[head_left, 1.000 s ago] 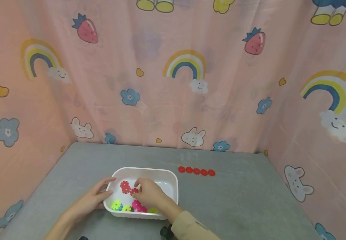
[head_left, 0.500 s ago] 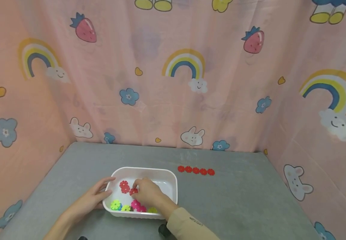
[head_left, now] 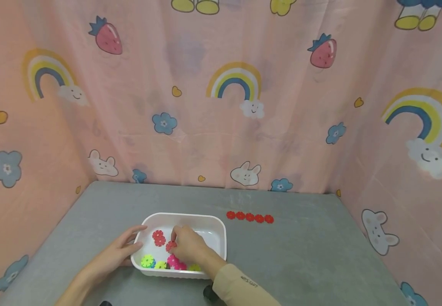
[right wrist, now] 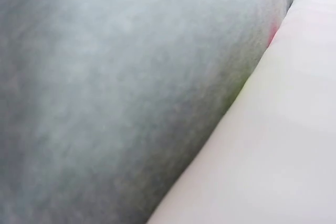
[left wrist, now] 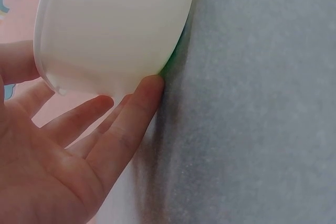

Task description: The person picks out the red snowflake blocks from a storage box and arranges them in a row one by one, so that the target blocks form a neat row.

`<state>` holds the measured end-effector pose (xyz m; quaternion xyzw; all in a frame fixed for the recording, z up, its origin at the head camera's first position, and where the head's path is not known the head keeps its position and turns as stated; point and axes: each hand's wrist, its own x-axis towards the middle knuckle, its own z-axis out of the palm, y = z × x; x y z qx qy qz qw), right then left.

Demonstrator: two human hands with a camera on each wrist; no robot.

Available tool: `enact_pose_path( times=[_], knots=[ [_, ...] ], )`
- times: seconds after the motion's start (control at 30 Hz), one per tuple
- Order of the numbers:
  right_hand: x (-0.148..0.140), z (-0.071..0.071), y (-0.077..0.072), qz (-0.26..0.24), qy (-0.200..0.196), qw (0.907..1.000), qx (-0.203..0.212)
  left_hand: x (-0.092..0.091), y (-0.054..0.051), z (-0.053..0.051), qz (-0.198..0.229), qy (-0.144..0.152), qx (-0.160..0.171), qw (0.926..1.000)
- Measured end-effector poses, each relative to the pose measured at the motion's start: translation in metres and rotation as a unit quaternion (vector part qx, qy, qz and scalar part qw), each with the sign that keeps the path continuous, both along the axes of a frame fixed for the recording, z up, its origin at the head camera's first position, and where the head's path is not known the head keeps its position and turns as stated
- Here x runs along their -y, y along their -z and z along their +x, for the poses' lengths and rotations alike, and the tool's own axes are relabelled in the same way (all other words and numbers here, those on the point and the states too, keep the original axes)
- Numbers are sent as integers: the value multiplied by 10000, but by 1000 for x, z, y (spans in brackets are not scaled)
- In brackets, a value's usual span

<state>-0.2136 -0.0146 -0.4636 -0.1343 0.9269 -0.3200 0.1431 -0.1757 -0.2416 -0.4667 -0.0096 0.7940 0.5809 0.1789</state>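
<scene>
Lying in the left half of the tub (head_left: 205, 219), a red disc (head_left: 170, 246) sits between thumb and forefinger of the right hand (head_left: 190, 245), which reaches in over the near edge and pinches it with the fingertips close together. The left hand (head_left: 119, 250) holds the tub's left edge, thumb over the rim and other fingers parted along the outer wall, one fingertip low by the worktop (head_left: 320, 246). The two hands are apart, the held disc lying between them but much nearer the right. Between it and the tub's left edge lies a red pair (head_left: 159, 240), one disc touching the other. Yellow discs (head_left: 147, 261), pink discs (head_left: 174, 262) and a partly hidden blue piece (head_left: 153, 263) lie along the tub's near edge. Outside, beyond the tub's far right corner, a row of five red discs (head_left: 249, 217) runs roughly along the worktop's far edge. The right wrist view shows only worktop and tub wall clearly, so the pinch is seen from the head alone.
</scene>
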Motion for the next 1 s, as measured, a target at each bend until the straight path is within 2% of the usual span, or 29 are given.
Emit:
enact_pose_path(
  times=[0.27,0.43,0.87,1.0],
  knots=[
    [-5,3,-2,-392,60,9991,142,-1,1,-1,-65,3,10,10000],
    [-12,7,-11,-713,-4,9973,145,-1,1,-1,-115,-4,29,9999],
    [-37,1,-30,-756,-323,9955,-473,1,1,-1,-79,12,42,10000],
    [-51,-1,-36,-692,-296,9950,-662,1,2,-1,-124,1,51,9999]
  ],
)
